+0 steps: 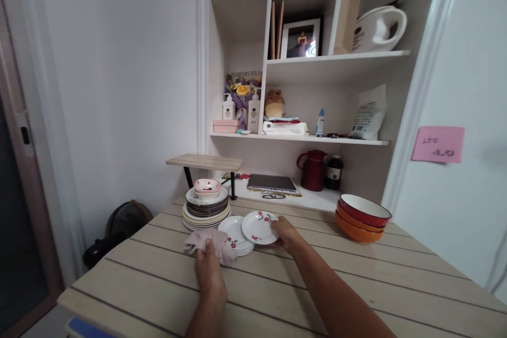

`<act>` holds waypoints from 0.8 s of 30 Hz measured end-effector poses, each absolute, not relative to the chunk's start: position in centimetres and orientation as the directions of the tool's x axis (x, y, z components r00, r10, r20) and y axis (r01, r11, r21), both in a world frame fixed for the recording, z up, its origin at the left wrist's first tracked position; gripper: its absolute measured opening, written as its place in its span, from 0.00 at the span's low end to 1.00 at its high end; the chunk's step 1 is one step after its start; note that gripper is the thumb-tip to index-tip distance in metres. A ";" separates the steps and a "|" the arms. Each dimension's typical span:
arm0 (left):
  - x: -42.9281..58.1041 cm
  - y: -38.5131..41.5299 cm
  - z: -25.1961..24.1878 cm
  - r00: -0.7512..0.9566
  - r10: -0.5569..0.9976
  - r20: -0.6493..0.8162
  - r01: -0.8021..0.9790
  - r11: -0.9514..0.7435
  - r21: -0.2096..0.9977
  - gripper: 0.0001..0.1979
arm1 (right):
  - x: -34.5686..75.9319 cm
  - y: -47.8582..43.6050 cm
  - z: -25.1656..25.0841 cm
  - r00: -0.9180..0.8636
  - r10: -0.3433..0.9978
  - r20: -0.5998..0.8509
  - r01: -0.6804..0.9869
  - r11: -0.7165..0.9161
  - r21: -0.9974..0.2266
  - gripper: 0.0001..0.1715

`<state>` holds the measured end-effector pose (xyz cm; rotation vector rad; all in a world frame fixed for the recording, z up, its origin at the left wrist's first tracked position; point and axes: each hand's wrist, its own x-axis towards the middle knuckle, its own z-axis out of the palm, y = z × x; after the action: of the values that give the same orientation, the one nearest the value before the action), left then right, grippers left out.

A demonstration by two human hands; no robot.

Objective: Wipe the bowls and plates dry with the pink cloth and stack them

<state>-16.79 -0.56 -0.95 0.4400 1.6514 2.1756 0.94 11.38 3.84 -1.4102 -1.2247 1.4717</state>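
Observation:
My left hand point(210, 272) is closed on a pale pink cloth point(224, 251), thumb on top, in front of the tall plate stack. My right hand point(285, 235) grips the right rim of a small white plate point(253, 229) with red flowers. That plate is raised slightly and overlaps the right side of a short stack of similar plates point(228, 226). The cloth touches or covers the stack's front left edge. Behind the cloth stand larger stacked plates point(189, 215) with small pink-rimmed bowls point(207, 188) on top.
Stacked red and orange bowls point(360, 224) stand at the right of the slatted table point(277, 288). A small raised wooden shelf point(204, 162) is behind the plates. Against the wall, a shelf unit point(309, 137) holds bottles, a dark red jug point(312, 171) and a laptop point(271, 183).

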 end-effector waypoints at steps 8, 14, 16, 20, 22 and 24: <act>-16.0 -3.2 2.5 -0.873 0.458 0.166 0.151 -0.069 0.986 0.13 | 6.6 6.9 2.9 -0.116 0.945 -0.305 -0.388 -0.325 -0.862 0.32; -10.7 -4.8 2.0 -0.667 0.582 0.466 0.376 -0.276 0.884 0.23 | 7.8 3.9 2.8 -0.148 0.968 -0.201 -0.631 -0.249 -0.735 0.39; -8.4 -4.9 2.2 -0.504 0.713 0.487 0.333 -0.360 0.872 0.24 | 8.2 3.8 2.9 -0.150 0.976 -0.161 -0.677 -0.220 -0.703 0.38; -4.9 -3.5 3.5 -0.311 0.822 0.477 0.341 -0.371 0.864 0.22 | 9.8 4.5 3.0 -0.098 0.992 -0.085 -0.745 -0.130 -0.654 0.37; -3.6 -2.1 3.7 -0.245 0.866 0.437 0.364 -0.335 0.869 0.21 | 10.5 5.0 2.7 -0.054 0.996 -0.074 -0.762 -0.089 -0.642 0.37; -2.7 -0.6 3.4 -0.159 0.903 0.399 0.418 -0.305 0.856 0.20 | 11.1 5.5 2.3 -0.026 0.997 -0.075 -0.768 -0.068 -0.637 0.37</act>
<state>-2.74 -0.58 3.36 1.6728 1.4975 1.4674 11.10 5.54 2.31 -0.5954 -0.4967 1.5520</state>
